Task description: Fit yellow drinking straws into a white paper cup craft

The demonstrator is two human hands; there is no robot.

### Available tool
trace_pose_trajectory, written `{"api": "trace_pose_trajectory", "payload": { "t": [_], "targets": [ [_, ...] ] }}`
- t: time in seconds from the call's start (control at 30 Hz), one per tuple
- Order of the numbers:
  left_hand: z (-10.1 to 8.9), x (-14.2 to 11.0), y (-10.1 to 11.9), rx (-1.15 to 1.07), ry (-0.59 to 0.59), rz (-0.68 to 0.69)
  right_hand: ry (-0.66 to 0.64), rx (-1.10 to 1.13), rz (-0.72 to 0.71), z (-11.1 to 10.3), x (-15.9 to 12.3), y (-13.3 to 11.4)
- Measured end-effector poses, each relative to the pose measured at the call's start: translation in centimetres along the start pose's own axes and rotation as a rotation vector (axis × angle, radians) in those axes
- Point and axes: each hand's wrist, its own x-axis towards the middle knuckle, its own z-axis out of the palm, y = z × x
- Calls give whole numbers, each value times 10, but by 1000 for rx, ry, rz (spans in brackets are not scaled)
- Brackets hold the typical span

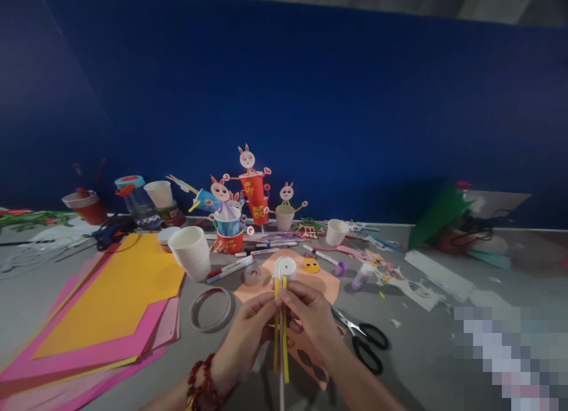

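Note:
My left hand (248, 334) and my right hand (313, 319) meet at the middle of the table, fingers pinched together around a straw with two yellow paper strips (280, 334) along it. A small white paper face with ears (284, 268) sits at the straw's top, just above my fingertips. My left wrist wears a red bead bracelet (199, 380). Under my hands lies an orange paper sheet (327, 284). Black-handled scissors (366, 338) lie just right of my right hand.
Yellow and pink paper sheets (106, 304) are stacked at left. A white paper cup (190, 252), tape rolls (212, 307), markers, a glue stick (362, 275) and paper scraps surround my hands. Finished rabbit cup figures (252, 189) stand at the back by the blue wall.

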Motion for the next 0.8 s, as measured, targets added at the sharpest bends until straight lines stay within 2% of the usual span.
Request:
{"api": "trace_pose_trajectory", "payload": {
  "t": [0.43,0.57,0.8],
  "targets": [
    [-1,2,0,16,-21,26,-113,107,52,-3,2,5],
    [-1,2,2,30,-35,45,-98,150,65,-1,1,5],
    [2,2,7,38,-19,25,-138,202,101,3,-2,-8]
  ]
}}
